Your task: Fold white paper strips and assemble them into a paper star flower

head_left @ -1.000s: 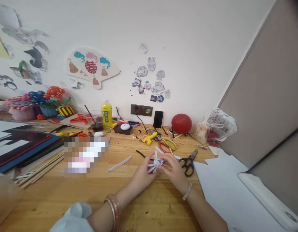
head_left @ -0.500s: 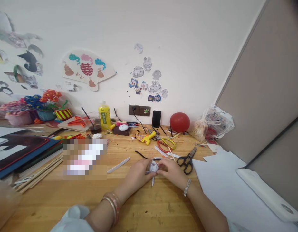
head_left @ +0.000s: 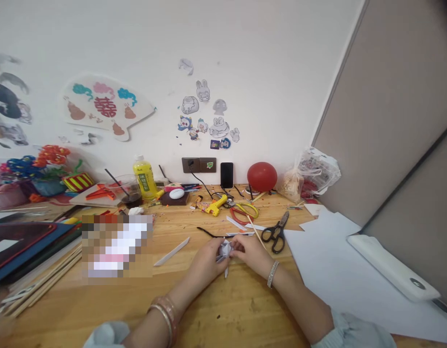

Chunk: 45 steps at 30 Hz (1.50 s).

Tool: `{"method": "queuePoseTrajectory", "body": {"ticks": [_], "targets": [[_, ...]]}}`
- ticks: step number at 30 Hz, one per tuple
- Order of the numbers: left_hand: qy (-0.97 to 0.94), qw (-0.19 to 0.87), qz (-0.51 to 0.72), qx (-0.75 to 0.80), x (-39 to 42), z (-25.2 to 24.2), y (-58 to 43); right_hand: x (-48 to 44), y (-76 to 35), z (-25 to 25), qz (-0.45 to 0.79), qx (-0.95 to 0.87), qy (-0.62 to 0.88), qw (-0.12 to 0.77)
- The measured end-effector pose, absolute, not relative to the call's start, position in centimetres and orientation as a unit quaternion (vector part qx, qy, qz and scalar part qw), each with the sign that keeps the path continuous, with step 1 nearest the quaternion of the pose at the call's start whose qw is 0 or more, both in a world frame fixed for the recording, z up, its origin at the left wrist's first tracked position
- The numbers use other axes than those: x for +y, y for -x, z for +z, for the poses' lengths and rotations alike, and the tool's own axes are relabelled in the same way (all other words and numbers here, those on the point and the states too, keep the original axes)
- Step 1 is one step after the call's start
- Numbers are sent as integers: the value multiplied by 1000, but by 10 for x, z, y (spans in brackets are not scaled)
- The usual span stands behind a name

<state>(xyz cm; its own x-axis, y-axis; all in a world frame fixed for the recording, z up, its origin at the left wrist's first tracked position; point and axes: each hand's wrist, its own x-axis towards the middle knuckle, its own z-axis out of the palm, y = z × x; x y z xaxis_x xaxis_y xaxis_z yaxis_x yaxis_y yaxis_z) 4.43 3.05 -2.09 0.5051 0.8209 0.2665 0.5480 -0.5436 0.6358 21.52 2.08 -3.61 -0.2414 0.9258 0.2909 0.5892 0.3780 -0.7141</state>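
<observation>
Head view: the wooden worktop (head_left: 237, 309) carries the work, and just right of the black scissors (head_left: 279, 228) spread white paper sheets (head_left: 335, 270). Left of the scissors, the left hand (head_left: 206, 259) is mostly closed, thumb and curled fingers cupped about the left side of a folded paper piece (head_left: 225, 249). Between that piece and the scissors, the right hand (head_left: 252, 251) is nearly closed too, bent fingertips pinching the piece's right edge. A loose paper strip (head_left: 172, 252) lies well to the left of the scissors. The folded piece, left of the scissors and between both hands, should be very light, springy along its creases, hardly slippery, yet easily crushed; its outer folds look safest for a gentle pinch. Smallest is a paper tail (head_left: 226, 273) poking from its near side, likely to bend if gripped hard.
</observation>
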Motion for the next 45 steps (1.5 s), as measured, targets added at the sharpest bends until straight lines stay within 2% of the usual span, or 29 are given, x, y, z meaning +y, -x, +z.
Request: {"method": "queuePoseTrajectory", "body": {"ticks": [6,11,16,23,31,34,40,45], "targets": [[-828,229,271,433,27,-12,-42,16,-217,-25,143,-805,494,296],[-856,209,270,388,24,-4,-41,16,-212,-24,86,-852,442,267],[-876,225,262,336,27,-1,-40,15,-212,-25,96,-852,428,287],[-862,209,238,396,30,-5,-39,11,-208,-19,159,-829,445,299],[-848,232,258,400,34,-8,-37,14,-211,-24,163,-842,421,296],[-838,232,276,410,36,-11,-38,13,-210,-23,125,-847,424,295],[-770,199,369,481,41,-17,-38,-3,-199,-9,-20,-764,514,388],[-765,235,364,477,42,-15,-36,-7,-190,-15,-22,-831,468,301]]}}
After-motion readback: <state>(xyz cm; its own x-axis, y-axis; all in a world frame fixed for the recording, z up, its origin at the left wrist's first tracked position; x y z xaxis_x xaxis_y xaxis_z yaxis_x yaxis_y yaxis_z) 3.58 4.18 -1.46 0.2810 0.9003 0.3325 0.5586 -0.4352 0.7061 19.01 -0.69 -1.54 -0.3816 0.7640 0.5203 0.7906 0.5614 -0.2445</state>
